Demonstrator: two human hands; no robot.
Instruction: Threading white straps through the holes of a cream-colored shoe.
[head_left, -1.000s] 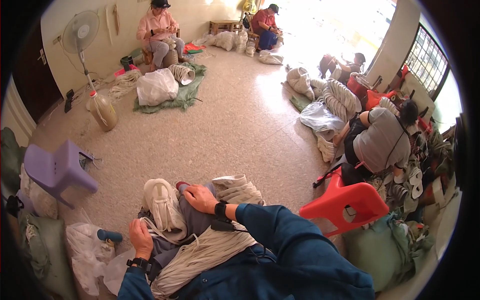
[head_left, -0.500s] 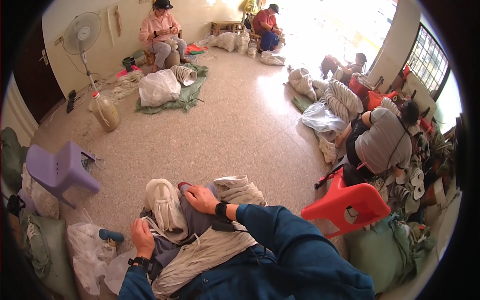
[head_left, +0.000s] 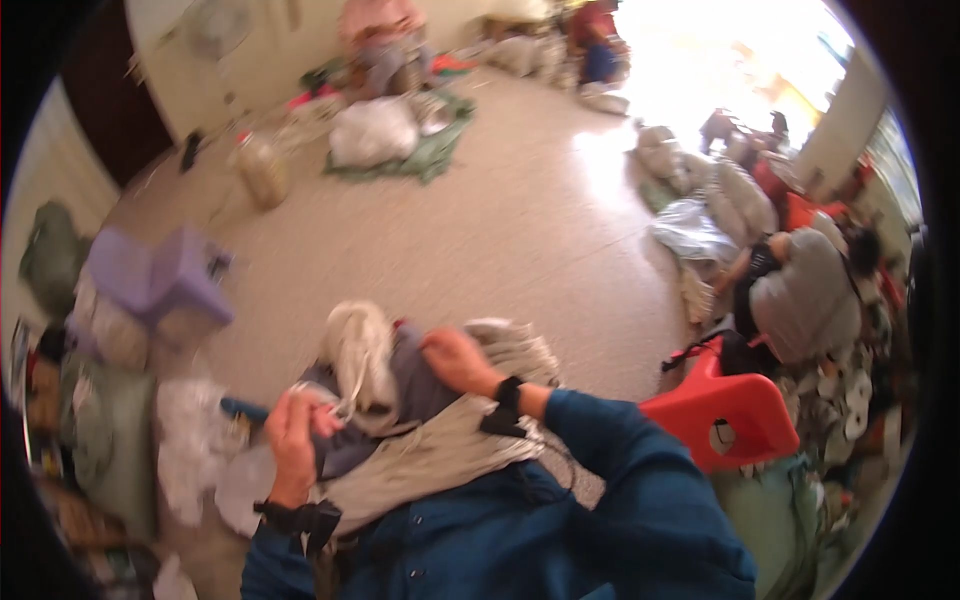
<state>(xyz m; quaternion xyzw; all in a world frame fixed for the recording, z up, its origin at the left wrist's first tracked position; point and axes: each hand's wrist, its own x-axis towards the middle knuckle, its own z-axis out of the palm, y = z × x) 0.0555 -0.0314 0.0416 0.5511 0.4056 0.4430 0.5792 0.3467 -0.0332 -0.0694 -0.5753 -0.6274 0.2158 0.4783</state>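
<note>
A cream fabric bundle (head_left: 362,350), shaped like a shoe upper with laces, sits upright on the grey cloth (head_left: 408,362) over my lap. Left of it, my left hand (head_left: 292,440) is raised with its fingertips pinched on a pale lace that runs toward the bundle. My right hand (head_left: 460,362) is above the grey cloth, right of the bundle, with its fingers curled in; motion blurs them, and what they hold is hidden. Long cream laces (head_left: 420,455) lie in a thick hank across my lap. Beyond my right wrist is a ribbed cream stack (head_left: 515,345).
A purple stool (head_left: 165,275) stands at left, a red stool (head_left: 725,415) at right. White plastic bags (head_left: 190,450) lie by my left side. A person in grey (head_left: 810,295) bends beside heaped material at right. Two more people sit at the back, near a white sack (head_left: 372,135).
My view has tilted and shifted, so the room appears lower-angled and blurred. My left hand has risen beside the bundle, pinching the lace. My right hand has moved slightly off the grey cloth.
</note>
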